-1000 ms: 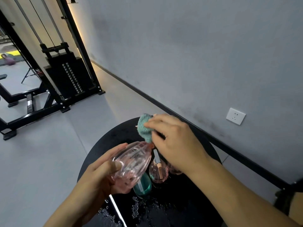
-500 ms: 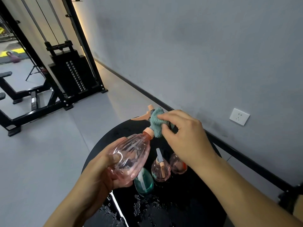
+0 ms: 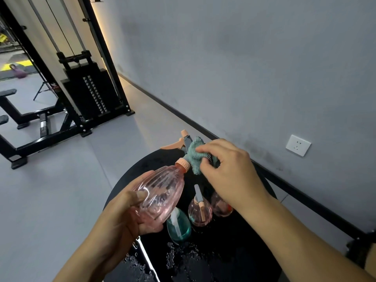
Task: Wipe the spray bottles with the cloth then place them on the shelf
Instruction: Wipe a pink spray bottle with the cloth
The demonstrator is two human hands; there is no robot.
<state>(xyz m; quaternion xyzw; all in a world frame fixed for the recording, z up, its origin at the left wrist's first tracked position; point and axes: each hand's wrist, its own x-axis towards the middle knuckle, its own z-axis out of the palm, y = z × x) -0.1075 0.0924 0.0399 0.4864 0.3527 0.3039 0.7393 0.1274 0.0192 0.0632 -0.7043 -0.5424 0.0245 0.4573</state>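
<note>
Wiping the sprayer head right now. Left hand [image 3: 126, 212] is curled round the belly of the pink ribbed bottle [image 3: 160, 192], thumb on top, bottle tilted with its neck pointing away over the round black table [image 3: 240, 247]. Right hand [image 3: 230, 171] pinches the teal cloth [image 3: 195, 157] bunched against the head, just past the orange collar.

Risks, as I read it:
- Bottle looks wet and the ribs are slick; one-handed hold on the belly could let it twist while the cloth tugs at the head.
- If it drops, it lands on the three small bottles standing on the table right under it: teal bottle [image 3: 179, 224], pink round bottle [image 3: 200, 211], a second pink one [image 3: 220, 205] half hidden behind the right wrist. They stand close together and would topple as a group.
- Water beads on the table's near side, so anything set down there gets wet again.
- Cloth bunched small; trigger [image 3: 173, 145] stands bare and may be missed.

Shelf not in view.
</note>
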